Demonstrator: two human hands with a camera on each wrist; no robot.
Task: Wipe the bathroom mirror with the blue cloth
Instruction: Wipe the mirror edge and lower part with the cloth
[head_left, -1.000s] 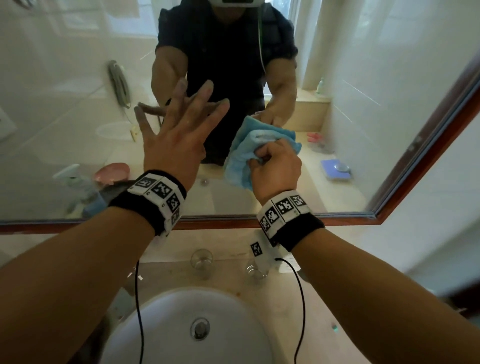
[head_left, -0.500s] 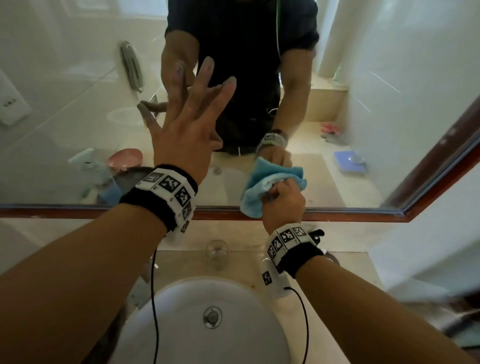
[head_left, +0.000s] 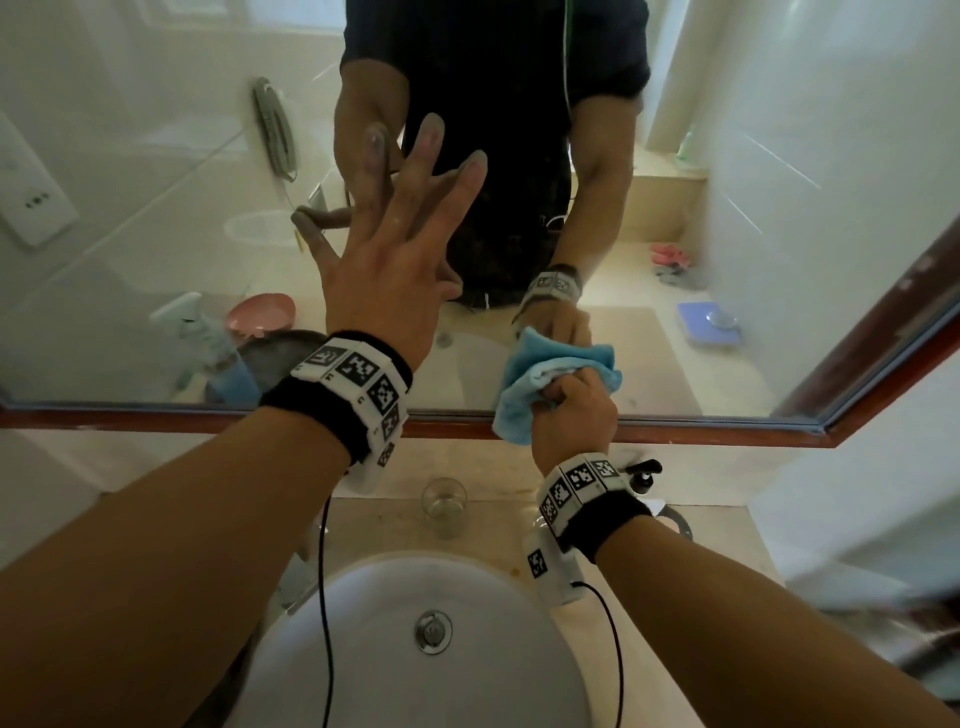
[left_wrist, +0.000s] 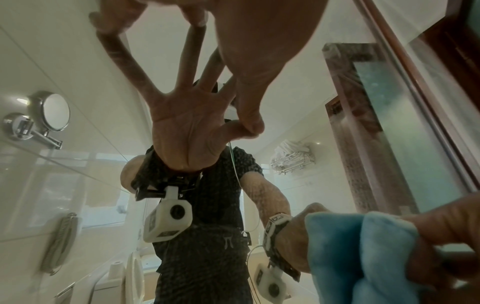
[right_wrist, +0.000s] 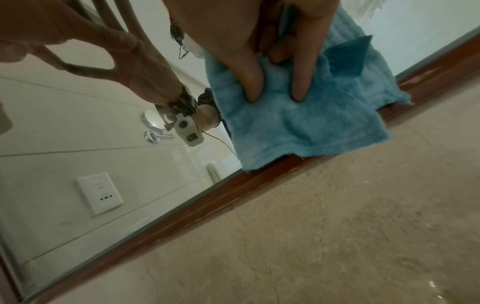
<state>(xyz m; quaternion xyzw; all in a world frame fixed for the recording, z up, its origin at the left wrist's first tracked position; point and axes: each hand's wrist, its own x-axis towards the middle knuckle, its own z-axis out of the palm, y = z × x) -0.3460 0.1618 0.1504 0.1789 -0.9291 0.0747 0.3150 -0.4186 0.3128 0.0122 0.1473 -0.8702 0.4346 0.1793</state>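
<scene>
The bathroom mirror (head_left: 156, 218) with a brown wooden frame (head_left: 701, 434) fills the wall ahead. My left hand (head_left: 384, 249) lies flat with spread fingers against the glass, left of centre. My right hand (head_left: 571, 410) grips a bunched blue cloth (head_left: 524, 384) and presses it on the mirror's bottom edge, a corner hanging over the frame. In the right wrist view the blue cloth (right_wrist: 298, 123) sits under my curled fingers (right_wrist: 253, 82) right above the frame (right_wrist: 207, 199). The left wrist view shows the cloth (left_wrist: 358, 257) at the lower right and my left hand (left_wrist: 246, 51) on the glass.
Below the mirror is a marble counter (head_left: 374, 519) with a white sink basin (head_left: 415, 649), a clear glass (head_left: 444, 501) behind it and a dark pump dispenser (head_left: 641, 473) at the right. Wrist camera cables hang over the basin. A tiled wall (head_left: 857, 493) closes the right side.
My right hand has carried the blue cloth down the glass from mid-height to the mirror's bottom edge. My left hand stays flat on the mirror.
</scene>
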